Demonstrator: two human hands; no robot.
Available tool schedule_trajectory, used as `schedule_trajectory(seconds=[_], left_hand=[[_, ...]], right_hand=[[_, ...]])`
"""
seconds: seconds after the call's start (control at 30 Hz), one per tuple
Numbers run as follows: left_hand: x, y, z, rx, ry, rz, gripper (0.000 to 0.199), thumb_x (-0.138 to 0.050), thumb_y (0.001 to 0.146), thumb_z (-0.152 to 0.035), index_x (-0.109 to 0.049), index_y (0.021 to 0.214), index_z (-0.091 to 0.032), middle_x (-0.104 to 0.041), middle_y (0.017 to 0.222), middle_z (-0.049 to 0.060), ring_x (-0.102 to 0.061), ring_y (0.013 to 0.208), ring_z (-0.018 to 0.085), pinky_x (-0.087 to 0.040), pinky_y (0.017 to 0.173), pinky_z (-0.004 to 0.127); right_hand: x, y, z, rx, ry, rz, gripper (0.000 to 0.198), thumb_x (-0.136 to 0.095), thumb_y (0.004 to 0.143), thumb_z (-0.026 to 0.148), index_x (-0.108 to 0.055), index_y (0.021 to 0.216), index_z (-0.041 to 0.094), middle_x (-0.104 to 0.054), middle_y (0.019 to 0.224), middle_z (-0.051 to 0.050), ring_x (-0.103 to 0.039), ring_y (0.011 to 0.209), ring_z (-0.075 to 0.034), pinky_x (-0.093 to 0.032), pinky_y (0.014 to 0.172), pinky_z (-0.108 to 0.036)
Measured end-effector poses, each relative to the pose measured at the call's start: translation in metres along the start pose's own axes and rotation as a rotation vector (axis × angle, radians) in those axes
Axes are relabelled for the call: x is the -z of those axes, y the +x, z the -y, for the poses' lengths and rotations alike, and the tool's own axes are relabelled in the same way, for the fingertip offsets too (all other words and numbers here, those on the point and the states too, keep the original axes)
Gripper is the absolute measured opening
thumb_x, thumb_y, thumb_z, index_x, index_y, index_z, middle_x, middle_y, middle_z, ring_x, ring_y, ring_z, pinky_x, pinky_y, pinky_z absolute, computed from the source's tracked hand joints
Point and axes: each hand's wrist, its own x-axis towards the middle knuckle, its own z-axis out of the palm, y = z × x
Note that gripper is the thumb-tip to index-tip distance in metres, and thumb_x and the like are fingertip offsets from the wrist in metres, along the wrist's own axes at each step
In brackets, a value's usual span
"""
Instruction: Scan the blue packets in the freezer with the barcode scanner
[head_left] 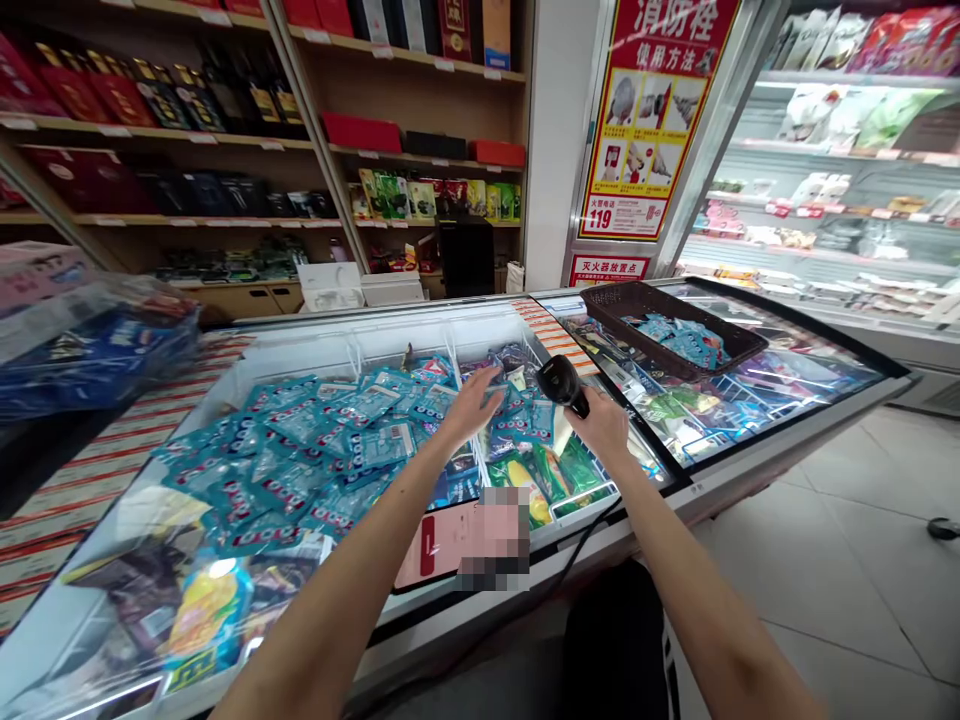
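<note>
Freezer [705, 495]: packets [382, 445] nearer to left hand [472, 405]

At centre-left, packets are spread, some just right of the left fingers, half open and seemingly empty. By the right hand [604, 425], the scanner [559, 380] is gripped, slanted toward upper left.

R hand [602, 425] grips blk scanner [559, 380], its head over the freezer [300, 345]. L hand [471, 405], fingers apart, is above blue pkts [382, 400]; can't quite tell if it touches any. Pink-screened device [446, 537], partly pixelated, lies at near edge. Brown basket [611, 305] w/ more blue pkts sits on freezer's R part. Shelves [420, 110] w/ boxes & bottles behind; red poster [652, 110] beside.
</note>
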Motion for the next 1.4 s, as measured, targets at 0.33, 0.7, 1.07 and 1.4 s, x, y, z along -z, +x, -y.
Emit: schedule_trajectory(seconds=[0.33, 0.7, 1.07, 1.4], left_hand=[[-0.010, -0.022, 0.008, 0.299, 0.373, -0.097, 0.075, -0.038, 0.072, -0.079, -0.062, 0.109, -0.017, -0.057, 0.119, 0.016, -0.046, 0.117, 0.034, -0.035, 0.098, 0.047], [0.017, -0.029, 0.029, 0.272, -0.193, -0.195, 0.049, -0.052, 0.081, -0.039, -0.044, 0.128, -0.029, -0.051, 0.133, 0.005, -0.054, 0.110, 0.023, -0.046, 0.073, 0.028], [0.036, -0.051, 0.044, 0.300, -0.178, -0.291, 0.049, -0.051, 0.081, -0.037, -0.049, 0.130, -0.025, -0.056, 0.128, 0.005, -0.056, 0.079, 0.015, -0.045, 0.073, 0.030], [0.033, -0.056, 0.047, 0.279, -0.161, -0.305, 0.042, -0.048, 0.084, -0.038, -0.051, 0.124, -0.028, -0.062, 0.111, 0.001, -0.047, 0.062, 0.011, -0.042, 0.065, 0.028]], right_hand=[[-0.017, -0.012, 0.010, 0.223, 0.040, -0.016, 0.036, -0.056, 0.082, 0.041, -0.062, 0.111, 0.020, -0.066, 0.090, -0.007, -0.059, 0.080, -0.020, -0.036, 0.069, -0.028], [-0.019, -0.012, 0.009, 0.270, 0.076, -0.002, 0.037, -0.052, 0.084, 0.040, -0.061, 0.114, 0.020, -0.066, 0.091, -0.007, -0.060, 0.080, -0.020, -0.038, 0.070, -0.027], [0.000, 0.006, 0.045, 0.491, 0.024, 0.076, 0.035, -0.054, 0.084, 0.039, -0.059, 0.114, 0.021, -0.066, 0.094, -0.006, -0.059, 0.083, -0.020, -0.037, 0.071, -0.028], [-0.019, -0.010, 0.055, 0.504, 0.066, 0.100, 0.034, -0.055, 0.082, 0.036, -0.060, 0.112, 0.020, -0.066, 0.091, -0.005, -0.059, 0.081, -0.019, -0.039, 0.072, -0.027]])
